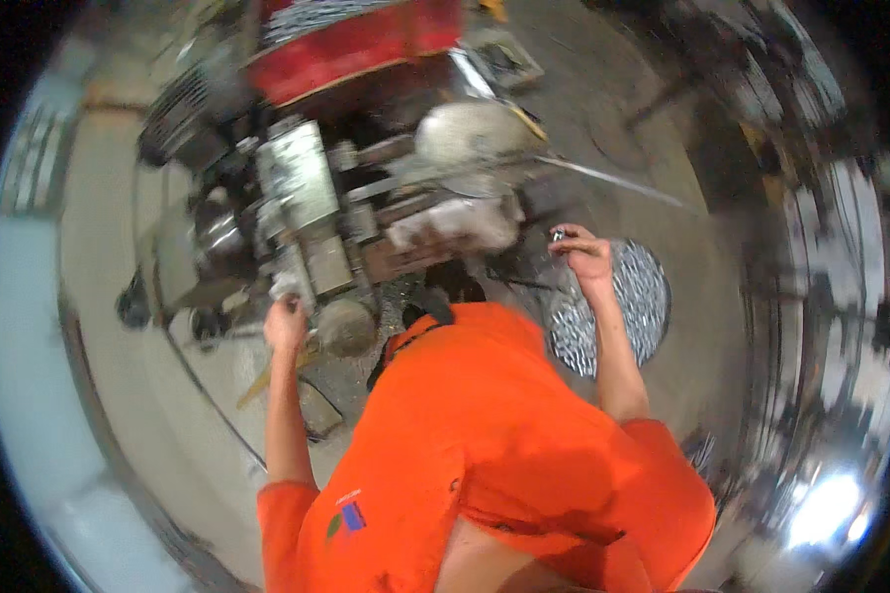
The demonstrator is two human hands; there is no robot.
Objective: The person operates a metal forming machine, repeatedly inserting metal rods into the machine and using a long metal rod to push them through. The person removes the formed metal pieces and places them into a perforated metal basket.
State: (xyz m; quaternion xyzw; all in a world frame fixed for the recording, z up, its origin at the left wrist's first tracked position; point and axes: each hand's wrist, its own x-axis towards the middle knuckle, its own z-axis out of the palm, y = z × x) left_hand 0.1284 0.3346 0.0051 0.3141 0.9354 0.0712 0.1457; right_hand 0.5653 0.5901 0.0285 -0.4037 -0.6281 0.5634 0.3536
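My right hand (pixel 585 259) is raised above the near left rim of a round container full of small shiny metal parts (pixel 643 306). Between its thumb and fingers it pinches a small shiny metal piece (pixel 558 234). My left hand (pixel 286 324) is closed at the near left side of a greasy metal machine (pixel 305 173). A pale, blurred thing shows just beyond its fingertips, and what the fingers grip is hidden. Close to this hand, on its right, is a round grey knob-like part (pixel 346 327) of the machine.
A red bin (pixel 366 64) holding many shiny metal pieces stands behind the machine. A long thin bar (pixel 613 182) reaches out to the right from the machine. At the far left is a pale blue wall (pixel 30 346); blurred racks (pixel 841 257) stand along the right.
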